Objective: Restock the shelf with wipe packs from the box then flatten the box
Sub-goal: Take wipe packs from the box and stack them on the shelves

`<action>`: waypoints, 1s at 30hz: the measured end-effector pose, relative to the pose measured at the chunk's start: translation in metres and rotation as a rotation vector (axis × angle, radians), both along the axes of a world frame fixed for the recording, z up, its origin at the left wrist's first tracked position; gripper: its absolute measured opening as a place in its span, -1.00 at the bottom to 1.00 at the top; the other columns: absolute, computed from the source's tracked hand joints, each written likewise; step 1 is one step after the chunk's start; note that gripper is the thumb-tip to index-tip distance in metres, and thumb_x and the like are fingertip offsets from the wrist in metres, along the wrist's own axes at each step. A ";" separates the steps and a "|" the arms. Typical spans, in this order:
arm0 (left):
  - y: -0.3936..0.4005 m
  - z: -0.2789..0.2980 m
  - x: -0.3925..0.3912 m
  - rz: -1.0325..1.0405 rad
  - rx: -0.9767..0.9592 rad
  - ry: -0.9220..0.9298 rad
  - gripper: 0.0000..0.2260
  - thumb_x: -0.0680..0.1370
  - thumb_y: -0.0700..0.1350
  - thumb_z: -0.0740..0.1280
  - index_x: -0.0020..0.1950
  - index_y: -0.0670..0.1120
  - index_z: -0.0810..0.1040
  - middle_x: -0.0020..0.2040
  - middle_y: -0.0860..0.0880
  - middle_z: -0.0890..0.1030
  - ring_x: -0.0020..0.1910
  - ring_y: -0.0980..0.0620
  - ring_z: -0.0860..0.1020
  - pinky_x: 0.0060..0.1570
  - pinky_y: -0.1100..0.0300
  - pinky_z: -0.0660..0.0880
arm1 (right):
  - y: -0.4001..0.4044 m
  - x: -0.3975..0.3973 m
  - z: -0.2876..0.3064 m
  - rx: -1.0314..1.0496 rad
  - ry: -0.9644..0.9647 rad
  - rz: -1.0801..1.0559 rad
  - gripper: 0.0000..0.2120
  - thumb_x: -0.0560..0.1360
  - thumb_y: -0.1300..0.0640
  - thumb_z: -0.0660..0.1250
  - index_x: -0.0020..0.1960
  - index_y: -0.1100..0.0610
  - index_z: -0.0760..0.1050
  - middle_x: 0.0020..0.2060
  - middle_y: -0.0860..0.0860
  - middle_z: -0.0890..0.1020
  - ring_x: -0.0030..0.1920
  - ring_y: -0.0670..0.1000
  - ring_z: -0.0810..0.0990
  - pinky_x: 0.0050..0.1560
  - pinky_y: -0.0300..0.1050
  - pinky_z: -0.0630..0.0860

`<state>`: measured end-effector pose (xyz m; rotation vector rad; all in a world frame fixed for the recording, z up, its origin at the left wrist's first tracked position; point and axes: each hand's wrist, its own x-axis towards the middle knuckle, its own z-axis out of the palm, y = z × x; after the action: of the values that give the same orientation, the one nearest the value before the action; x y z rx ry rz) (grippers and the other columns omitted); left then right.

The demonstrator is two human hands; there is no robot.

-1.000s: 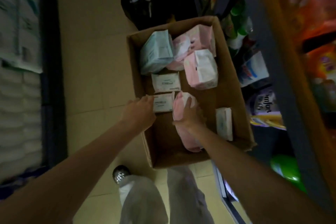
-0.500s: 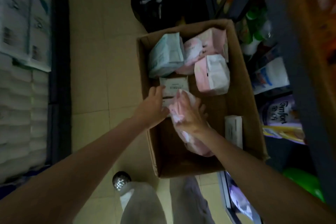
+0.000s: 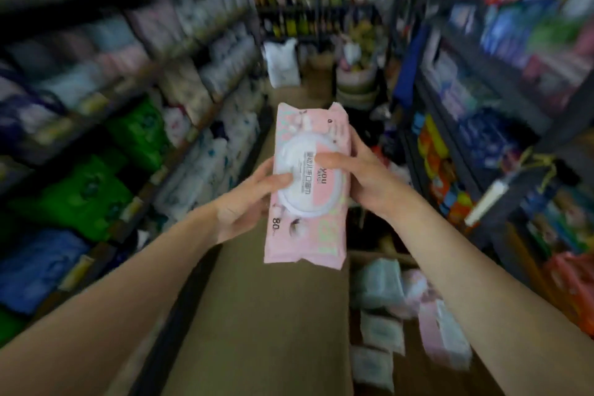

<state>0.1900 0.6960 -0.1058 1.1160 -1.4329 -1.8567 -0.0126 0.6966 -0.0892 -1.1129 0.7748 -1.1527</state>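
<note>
A pink wipe pack with a white oval lid is held up in the aisle, at chest height. My left hand grips its left edge, thumb on the lid. My right hand grips its right edge, thumb also across the lid. The cardboard box stands on the floor at the lower right, under my right forearm. Several packs lie in it, pale blue and pink. The shelf on the left carries soft packs in white, green and blue.
Shelving full of coloured packets lines the right side, close to the box. A tan floor strip runs between the two shelf rows. White bags and stacked goods block the aisle's far end. The view is blurred.
Both hands have lifted the pink pack out of the box and hold it up. The view has swung from looking down into the box to looking along the aisle.
</note>
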 end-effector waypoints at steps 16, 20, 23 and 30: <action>0.167 0.282 0.315 0.747 -0.898 -0.090 -0.08 0.09 -0.04 0.63 0.35 0.18 0.25 0.14 0.03 0.59 0.05 0.06 0.62 -0.01 0.03 0.60 | 0.088 0.350 0.269 -0.586 0.025 0.176 -0.48 0.38 -0.17 0.26 0.32 -0.14 0.38 0.25 -0.11 0.53 0.27 -0.07 0.48 0.26 -0.05 0.45; 0.209 0.311 0.381 0.936 -0.940 0.026 -0.15 0.15 -0.11 0.57 0.37 0.09 0.27 0.17 -0.10 0.58 0.07 -0.13 0.62 0.01 -0.14 0.58 | 0.116 0.422 0.309 -0.678 0.011 0.303 -0.51 0.41 -0.20 0.25 0.24 0.03 0.49 -0.02 -0.13 0.64 0.05 -0.11 0.60 -0.02 -0.22 0.50; 0.239 0.328 0.419 1.106 -1.021 0.084 -0.23 0.21 -0.14 0.55 0.34 0.04 0.29 0.13 -0.11 0.60 0.04 -0.12 0.64 0.04 -0.10 0.58 | 0.146 0.473 0.323 -0.911 0.166 0.348 -0.46 0.33 -0.15 0.38 0.26 -0.06 0.39 0.04 -0.19 0.60 0.06 -0.19 0.59 0.00 -0.27 0.55; 0.293 0.367 0.480 1.336 -1.263 -0.090 -0.25 0.29 -0.16 0.55 0.37 -0.01 0.22 0.17 -0.08 0.56 0.10 -0.03 0.61 0.08 0.00 0.58 | 0.214 0.604 0.325 -1.301 0.367 -0.230 0.23 0.23 -0.20 0.49 0.50 0.12 -0.34 0.35 0.10 0.16 0.34 0.11 0.23 0.29 0.07 0.36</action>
<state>0.6698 0.9889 0.2610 0.9505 -1.0190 0.0965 0.5913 0.9111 0.2354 -2.3969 0.3518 -1.7214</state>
